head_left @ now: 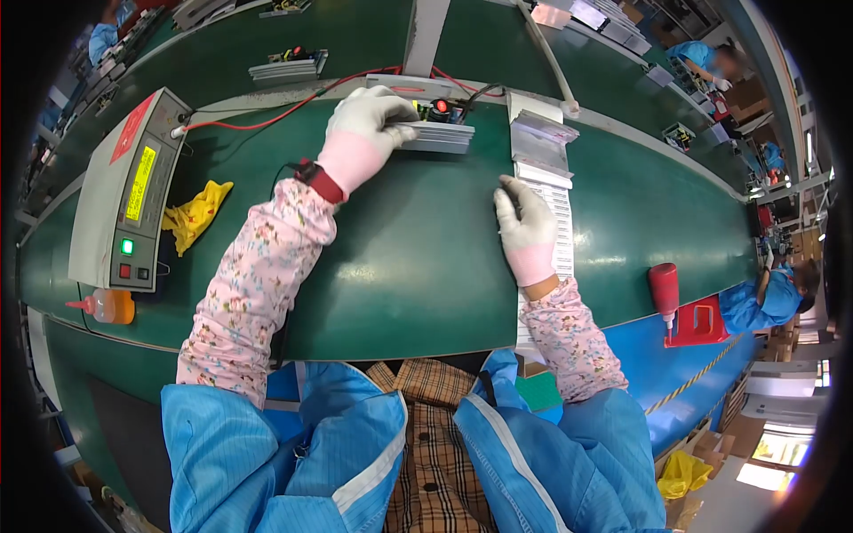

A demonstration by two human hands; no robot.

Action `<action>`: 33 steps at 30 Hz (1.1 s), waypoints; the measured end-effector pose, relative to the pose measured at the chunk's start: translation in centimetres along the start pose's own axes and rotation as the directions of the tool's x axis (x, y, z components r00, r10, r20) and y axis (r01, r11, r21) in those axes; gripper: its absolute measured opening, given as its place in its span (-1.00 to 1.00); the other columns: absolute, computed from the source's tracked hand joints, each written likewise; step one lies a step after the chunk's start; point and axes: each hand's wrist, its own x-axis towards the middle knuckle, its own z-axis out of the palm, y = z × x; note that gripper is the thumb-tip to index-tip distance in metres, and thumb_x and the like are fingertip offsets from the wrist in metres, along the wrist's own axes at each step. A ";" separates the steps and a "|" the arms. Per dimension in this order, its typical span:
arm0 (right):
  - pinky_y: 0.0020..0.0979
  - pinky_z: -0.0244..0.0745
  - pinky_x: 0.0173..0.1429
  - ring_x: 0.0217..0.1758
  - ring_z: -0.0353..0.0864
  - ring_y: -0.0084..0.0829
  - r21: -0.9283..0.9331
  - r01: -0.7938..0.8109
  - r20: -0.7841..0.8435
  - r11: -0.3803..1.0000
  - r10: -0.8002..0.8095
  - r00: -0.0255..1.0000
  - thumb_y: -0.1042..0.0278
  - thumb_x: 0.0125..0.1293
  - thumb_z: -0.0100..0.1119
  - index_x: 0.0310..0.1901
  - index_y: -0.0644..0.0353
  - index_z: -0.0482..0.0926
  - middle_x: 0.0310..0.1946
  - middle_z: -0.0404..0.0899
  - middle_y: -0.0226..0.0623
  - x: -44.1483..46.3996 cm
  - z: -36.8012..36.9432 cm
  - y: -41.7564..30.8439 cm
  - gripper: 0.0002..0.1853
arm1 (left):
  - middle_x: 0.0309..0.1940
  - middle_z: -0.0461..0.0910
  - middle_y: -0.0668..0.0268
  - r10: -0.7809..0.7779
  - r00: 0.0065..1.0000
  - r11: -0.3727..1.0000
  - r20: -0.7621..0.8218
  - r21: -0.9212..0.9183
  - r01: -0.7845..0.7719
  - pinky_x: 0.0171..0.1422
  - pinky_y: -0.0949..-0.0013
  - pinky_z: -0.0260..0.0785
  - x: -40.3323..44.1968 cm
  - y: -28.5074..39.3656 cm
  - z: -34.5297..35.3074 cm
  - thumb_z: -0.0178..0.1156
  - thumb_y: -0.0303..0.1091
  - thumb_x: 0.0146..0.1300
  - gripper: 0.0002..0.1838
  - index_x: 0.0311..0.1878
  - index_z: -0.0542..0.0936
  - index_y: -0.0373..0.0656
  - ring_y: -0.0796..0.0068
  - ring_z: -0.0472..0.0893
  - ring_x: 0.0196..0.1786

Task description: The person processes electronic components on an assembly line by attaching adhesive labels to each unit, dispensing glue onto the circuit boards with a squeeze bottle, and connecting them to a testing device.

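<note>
Gloved in white and pink, my left hand [366, 133] is closed on the left end of a finned metal unit [440, 138] near the back of the green bench. A red part and wires show on top of the unit. My right hand [526, 222] rests over a long strip of printed labels [562, 226], thumb and fingers close together; whether it pinches a label is too small to tell. Just beyond it, a silver metal bracket [540, 144] lies on the upper part of the strip.
A tester [133, 191] with a lit yellow display stands left, beside a yellow cloth [197, 213] and an orange bottle [114, 306]. A red bottle [664, 289] and red tray [697, 322] are right. A co-worker [769, 298] sits beyond. Red cable [258, 124] crosses the back.
</note>
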 end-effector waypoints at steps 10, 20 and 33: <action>-0.37 0.53 -0.14 -0.29 0.62 -0.33 -0.043 0.005 -0.001 0.999 -0.005 1.000 0.34 0.34 0.25 0.02 0.18 0.73 -0.23 0.76 -0.28 0.1 -0.3 -0.6 -0.73 | 0.16 0.61 0.21 0.156 0.946 0.937 -0.283 0.346 -0.051 0.30 0.20 0.38 -2.1 0.1 -3.0 0.46 -0.30 0.14 -0.52 0.17 0.69 -0.08 0.13 0.55 0.17; -0.42 0.53 0.15 0.00 0.69 -0.33 0.063 0.005 0.085 0.998 -0.010 0.996 0.42 0.44 0.16 0.12 0.31 0.67 0.01 0.74 -0.18 -0.1 0.0 -0.1 -0.70 | 0.22 0.55 0.17 0.328 0.519 0.524 -0.789 0.610 0.595 0.43 0.16 0.26 -19.8 -1.4 -18.7 0.47 -0.41 0.08 -0.45 0.21 0.64 -0.08 0.14 0.48 0.25; -0.45 0.49 0.25 0.05 0.67 -0.38 0.159 -0.105 0.091 0.982 0.091 0.992 0.40 0.45 0.19 0.14 0.32 0.65 0.04 0.73 -0.20 -1.1 -4.0 -1.6 -0.69 | 0.19 0.51 0.20 0.224 0.465 0.698 -0.857 0.474 0.537 0.42 0.18 0.28 -19.7 -2.1 -17.6 0.45 -0.44 0.13 -0.53 0.15 0.62 -0.12 0.18 0.46 0.27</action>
